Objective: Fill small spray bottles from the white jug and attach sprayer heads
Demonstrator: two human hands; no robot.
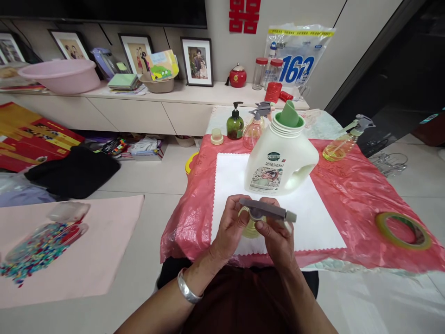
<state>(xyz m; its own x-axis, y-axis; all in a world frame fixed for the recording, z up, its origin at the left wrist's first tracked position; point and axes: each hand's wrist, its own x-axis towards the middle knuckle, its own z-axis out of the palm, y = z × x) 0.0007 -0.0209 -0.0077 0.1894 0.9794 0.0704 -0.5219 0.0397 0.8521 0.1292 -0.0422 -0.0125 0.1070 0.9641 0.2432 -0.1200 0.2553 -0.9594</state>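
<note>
Both of my hands are wrapped around a spray bottle with a grey trigger head point(267, 209) and a clear yellowish body point(252, 229). My left hand point(231, 222) grips it on the left side, thumb near the neck. On the right, my right hand point(278, 232) closes round the neck and trigger side. The nozzle points right. Just beyond stands a large white detergent jug point(278, 162), upright, with a green spout point(290, 115) and its top uncovered. A white scallop-edged sheet point(227, 185) lies beneath the jug and my hands.
A green pump bottle point(235, 125), a pink spray bottle point(253, 134) and a pale cap point(217, 136) stand behind the jug. Another spray bottle point(342, 144) with yellow liquid stands right. A tape roll point(403, 230) lies on the red plastic cover point(351, 195). Beads point(38, 253) cover part of a pink surface left.
</note>
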